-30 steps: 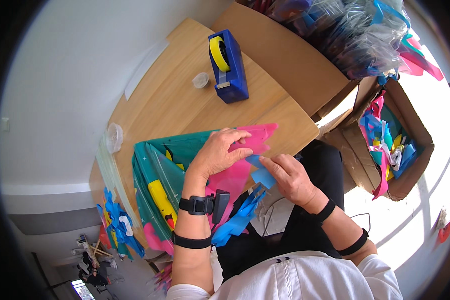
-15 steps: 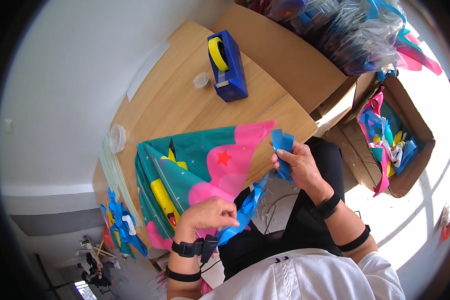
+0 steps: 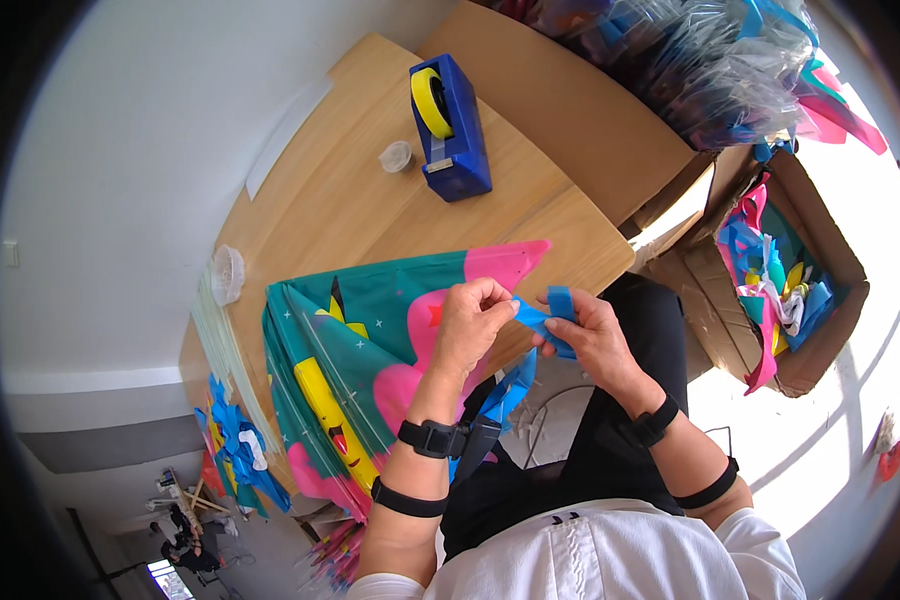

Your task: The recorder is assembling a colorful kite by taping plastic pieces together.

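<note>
A folded blue strip of thin, shiny material (image 3: 535, 320) stretches between my two hands. My left hand (image 3: 467, 325) pinches its end between thumb and fingertips, above the edge of the table. My right hand (image 3: 602, 345) grips the rest of it, with one loop standing up past the fingers. Under my left wrist lies a thin printed fabric sheet (image 3: 390, 290) in green and pink with yellow figures, partly hidden by that arm. More blue strip (image 3: 512, 385) hangs by the table edge near my lap.
A blue tape dispenser (image 3: 460, 135) with a yellow core stands on the wooden table (image 3: 340, 190), beside a small clear cup (image 3: 396, 157). To the right, a cardboard box (image 3: 820, 345) holds coloured scraps. Blue scraps (image 3: 238, 435) hang at the table's left edge.
My left hand has moved up and right from the fabric's lower edge and taken hold of the blue strip's end. My right hand has shifted slightly; the strip now spans both hands.
</note>
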{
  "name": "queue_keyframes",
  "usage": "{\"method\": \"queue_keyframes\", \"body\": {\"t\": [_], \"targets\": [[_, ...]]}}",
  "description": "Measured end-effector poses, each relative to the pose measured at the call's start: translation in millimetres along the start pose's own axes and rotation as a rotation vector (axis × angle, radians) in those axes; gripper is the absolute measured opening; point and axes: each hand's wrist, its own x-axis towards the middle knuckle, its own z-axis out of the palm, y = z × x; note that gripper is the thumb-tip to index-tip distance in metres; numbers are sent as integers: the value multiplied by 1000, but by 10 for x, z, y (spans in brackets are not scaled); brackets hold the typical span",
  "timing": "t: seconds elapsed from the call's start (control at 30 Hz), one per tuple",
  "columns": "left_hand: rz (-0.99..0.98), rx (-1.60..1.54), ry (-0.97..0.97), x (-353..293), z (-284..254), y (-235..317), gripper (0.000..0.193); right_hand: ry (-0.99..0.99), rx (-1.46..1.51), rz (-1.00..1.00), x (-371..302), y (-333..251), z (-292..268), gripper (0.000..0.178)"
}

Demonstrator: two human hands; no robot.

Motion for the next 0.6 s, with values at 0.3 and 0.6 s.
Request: {"method": "queue_keyframes", "body": {"t": [0.3,0.6], "targets": [[110,344,147,365,114,-185,13,134,-849,-535,257,129,-2,31],[165,573,240,447,199,-279,14,110,-1319,-539,326,122,-8,36]]}}
